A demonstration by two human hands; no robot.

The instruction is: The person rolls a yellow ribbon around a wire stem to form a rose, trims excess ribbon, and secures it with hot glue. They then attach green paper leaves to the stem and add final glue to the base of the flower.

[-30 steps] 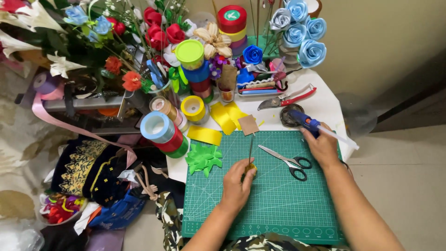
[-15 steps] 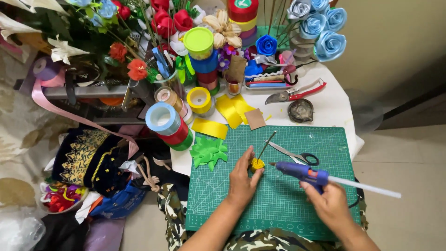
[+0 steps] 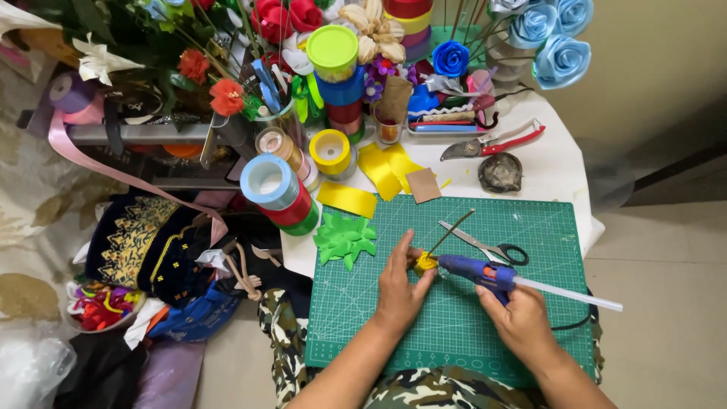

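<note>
- The person is sitting at a white tabletop (image 3: 556,170) and is working on a green cutting mat (image 3: 545,333).
- The left hand (image 3: 399,291) is lying on the mat, and its fingers (image 3: 399,254) are pinching a small yellow flower piece (image 3: 425,263), which has a thin dark stem (image 3: 452,231) going up to the right.
- The right hand (image 3: 522,322) is gripping a blue glue gun (image 3: 485,273); its fingers are closed around the handle.
- The nozzle of the gun is pointing left and is just beside the yellow piece; I cannot tell if it is touching.
- A pale glue stick (image 3: 568,294) is sticking out from the back of the gun, to the right.
- A pair of scissors (image 3: 488,246) with black handles is lying on the mat just above the gun.
- Green paper leaves (image 3: 344,238) are lying at the left edge of the mat.
- Yellow ribbon pieces (image 3: 379,170) and a small brown card (image 3: 424,185) are lying above the mat.
- Red-handled pruners (image 3: 496,142) are lying further back, near many rolls of coloured tape (image 3: 273,185) and paper flowers (image 3: 560,60).
</note>
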